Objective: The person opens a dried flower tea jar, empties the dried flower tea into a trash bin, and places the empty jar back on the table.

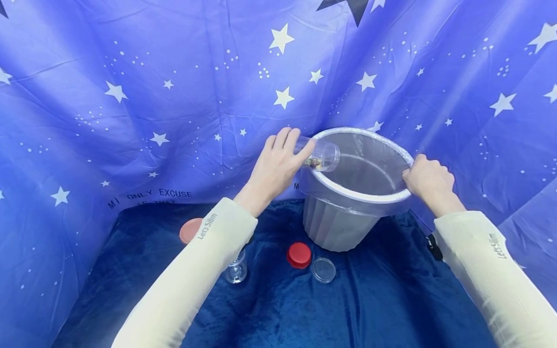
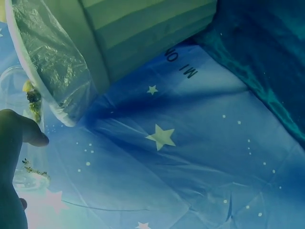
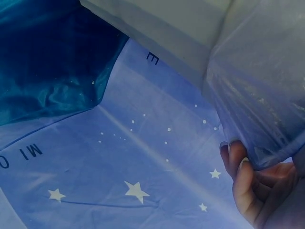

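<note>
My left hand (image 1: 278,164) grips a clear plastic jar (image 1: 329,151), tipped on its side with its far end over the left rim of a grey trash can (image 1: 341,224). Brown and yellow dried bits (image 2: 34,101) lie along the lower wall of the jar, and a few more show near its other end in the left wrist view. On the opposite side, my right hand (image 1: 431,182) holds the can's rim, fingers curled over the edge of the clear bag (image 3: 267,109) that lines it. The can stands upright, its liner folded down over the rim.
On the dark blue cloth (image 1: 278,314) lie a red lid (image 1: 299,254) and a clear round lid (image 1: 324,270). A small clear jar (image 1: 236,273) and a pink lid (image 1: 190,230) are partly behind my left sleeve. A star-patterned curtain (image 1: 196,96) hangs behind the can.
</note>
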Available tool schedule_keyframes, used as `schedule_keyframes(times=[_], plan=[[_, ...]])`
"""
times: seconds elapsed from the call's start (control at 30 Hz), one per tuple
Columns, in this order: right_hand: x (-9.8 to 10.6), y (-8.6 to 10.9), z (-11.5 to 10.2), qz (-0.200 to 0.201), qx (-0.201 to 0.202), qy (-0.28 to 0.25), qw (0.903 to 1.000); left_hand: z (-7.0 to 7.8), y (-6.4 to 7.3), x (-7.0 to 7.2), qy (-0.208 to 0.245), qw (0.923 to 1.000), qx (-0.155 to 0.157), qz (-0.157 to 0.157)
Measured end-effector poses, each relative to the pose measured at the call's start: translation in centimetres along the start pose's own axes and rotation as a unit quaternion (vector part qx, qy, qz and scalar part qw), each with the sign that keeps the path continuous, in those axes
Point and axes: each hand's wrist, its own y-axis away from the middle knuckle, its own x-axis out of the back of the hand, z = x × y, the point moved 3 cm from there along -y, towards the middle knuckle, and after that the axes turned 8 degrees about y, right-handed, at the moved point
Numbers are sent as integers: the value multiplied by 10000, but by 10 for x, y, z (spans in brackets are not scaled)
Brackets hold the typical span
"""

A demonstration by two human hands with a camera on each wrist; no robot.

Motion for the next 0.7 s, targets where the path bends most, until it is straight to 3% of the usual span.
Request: schedule_keyframes(times=[0.27,0.7], plan=[[0,-1,0,5,23,43,10000,3,-5,-1,-160,9996,-107,208],[2,0,-2,12,42,61,10000,9,-16,-1,-374,9987,-243,-240]])
